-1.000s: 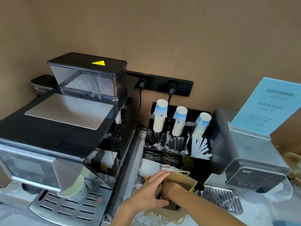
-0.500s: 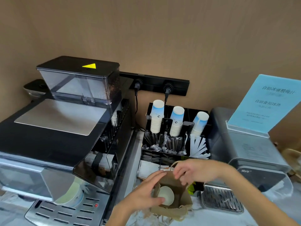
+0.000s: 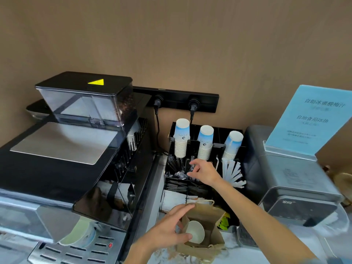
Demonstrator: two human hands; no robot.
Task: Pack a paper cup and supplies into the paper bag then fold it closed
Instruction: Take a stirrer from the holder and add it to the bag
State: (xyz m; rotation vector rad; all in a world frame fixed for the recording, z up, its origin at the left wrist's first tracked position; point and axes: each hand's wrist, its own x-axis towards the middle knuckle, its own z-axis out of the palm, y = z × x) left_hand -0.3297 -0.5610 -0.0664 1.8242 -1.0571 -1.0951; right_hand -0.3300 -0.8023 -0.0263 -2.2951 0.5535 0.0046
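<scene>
A brown paper bag (image 3: pixel 210 216) stands open on the counter at the bottom centre, with a white paper cup (image 3: pixel 196 231) upright inside it. My left hand (image 3: pixel 167 231) grips the bag's left rim, thumb over the edge by the cup. My right hand (image 3: pixel 204 171) reaches over the black supply organizer (image 3: pixel 230 199), fingers spread just above the wrapped black stirrers (image 3: pixel 178 168). It holds nothing that I can see. White wrapped straws (image 3: pixel 233 172) fan out to its right.
Three stacks of blue-and-white cups (image 3: pixel 182 139) stand upside down in the organizer's back row. A large coffee machine (image 3: pixel 62 149) fills the left, with a cup (image 3: pixel 82 235) under its spout. A grey machine (image 3: pixel 297 187) with a blue sign (image 3: pixel 312 119) sits on the right.
My right hand left the bag's mouth and moved up and back to the stirrer compartment. My left hand kept hold of the bag rim. The cup now shows inside the bag.
</scene>
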